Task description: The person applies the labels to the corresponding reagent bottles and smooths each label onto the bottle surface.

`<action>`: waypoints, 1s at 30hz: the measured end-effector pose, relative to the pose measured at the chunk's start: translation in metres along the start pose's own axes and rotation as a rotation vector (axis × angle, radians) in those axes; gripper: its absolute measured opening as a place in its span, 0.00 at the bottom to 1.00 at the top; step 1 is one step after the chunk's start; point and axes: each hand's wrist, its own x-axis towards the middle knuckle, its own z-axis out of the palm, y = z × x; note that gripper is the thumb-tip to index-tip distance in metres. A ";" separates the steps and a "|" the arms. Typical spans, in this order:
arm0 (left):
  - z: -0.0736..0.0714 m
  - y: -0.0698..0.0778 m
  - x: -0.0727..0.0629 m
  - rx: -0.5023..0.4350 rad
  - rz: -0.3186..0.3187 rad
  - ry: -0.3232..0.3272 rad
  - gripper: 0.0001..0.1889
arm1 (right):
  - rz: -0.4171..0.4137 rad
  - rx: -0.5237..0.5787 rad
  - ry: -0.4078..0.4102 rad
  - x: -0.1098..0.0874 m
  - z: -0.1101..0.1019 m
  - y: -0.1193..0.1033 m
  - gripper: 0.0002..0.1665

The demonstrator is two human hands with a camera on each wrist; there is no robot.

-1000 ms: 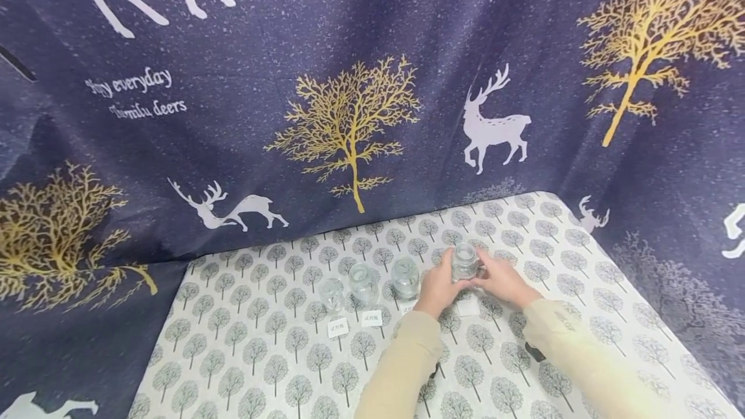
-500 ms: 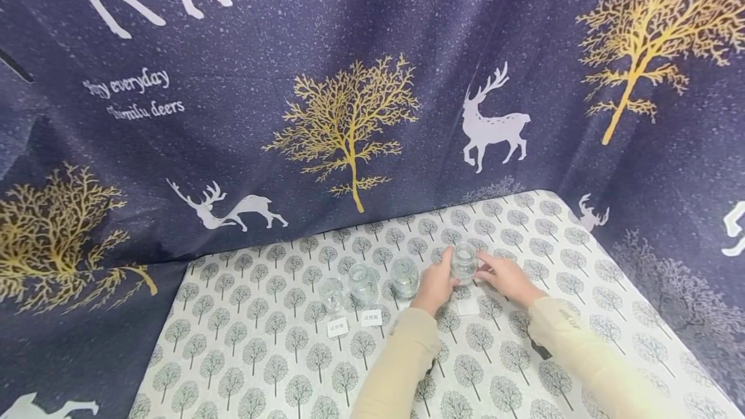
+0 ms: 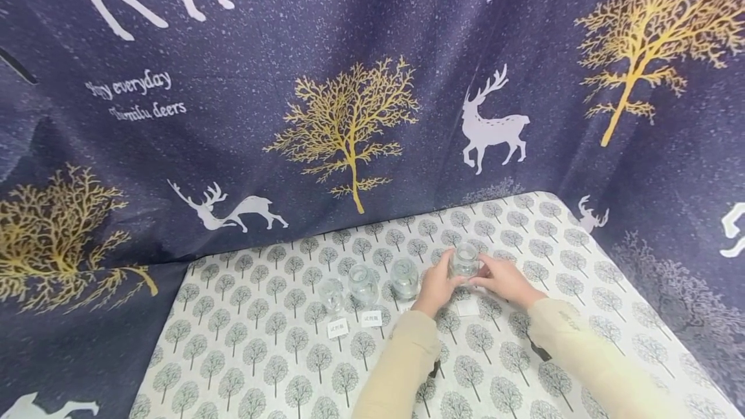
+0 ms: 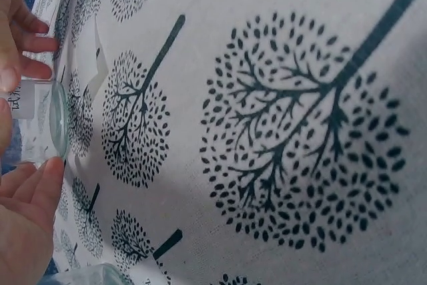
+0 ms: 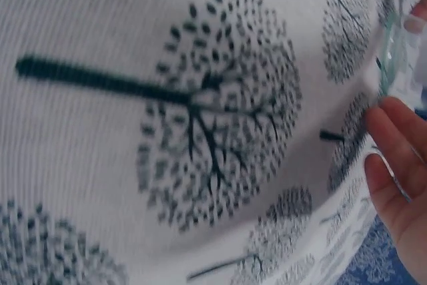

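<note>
At the table's right, a clear, wide-mouthed glass reagent bottle (image 3: 466, 260) is gripped between both hands. My left hand (image 3: 435, 284) curls round its left side, my right hand (image 3: 505, 280) round its right, with the thumb toward the front. The left wrist view shows the bottle's round glass base (image 4: 59, 119) between the fingers of the two hands. A small white label (image 4: 24, 100) with dark characters sits against the bottle there, at a thumb. Part of the bottle and my right fingertips (image 5: 378, 113) show in the right wrist view.
Left of the hands stand more glass vessels in a row: a bottle (image 3: 404, 279), another bottle (image 3: 363, 285) and a thinner clear vessel (image 3: 332, 295). Printed white labels (image 3: 371, 319) lie before them. A blank white card (image 3: 467, 307) lies before the held bottle. Blue curtain (image 3: 233, 147) hangs behind.
Half a second ago my right fingers were spread looser at the bottle's side; now the right thumb is back against its front. The bottle stays nearly in place. The other vessels have not moved.
</note>
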 end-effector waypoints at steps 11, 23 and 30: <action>-0.001 -0.002 0.000 0.073 0.051 0.068 0.34 | -0.020 -0.111 0.072 0.005 0.006 0.000 0.20; -0.004 0.001 -0.004 0.052 -0.014 0.037 0.39 | 0.045 0.050 0.081 -0.005 -0.011 0.002 0.23; -0.013 0.013 -0.010 0.085 -0.030 0.032 0.43 | 0.066 0.156 0.154 -0.008 -0.036 -0.014 0.19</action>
